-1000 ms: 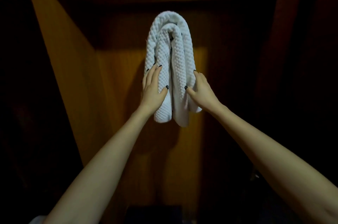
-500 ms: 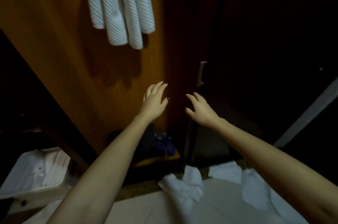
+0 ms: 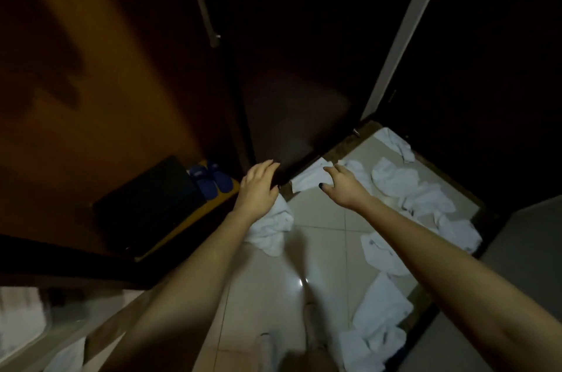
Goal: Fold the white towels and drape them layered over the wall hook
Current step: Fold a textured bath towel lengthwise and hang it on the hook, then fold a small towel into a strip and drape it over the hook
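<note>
My left hand (image 3: 258,186) hangs empty, fingers straight and close together, over a crumpled towel (image 3: 270,230) at the tiled floor's (image 3: 319,219) left edge. My right hand (image 3: 343,189), fingers loosely spread, holds nothing. More towels (image 3: 392,180) litter the right edge. In this dim light I might grab two overlapping ones, or slip on one.

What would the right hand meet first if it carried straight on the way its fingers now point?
Most likely the flat white towel lying on the floor just past the right hand, at the foot of the dark door. Depth is unclear: the hand may hang well above it.
</note>
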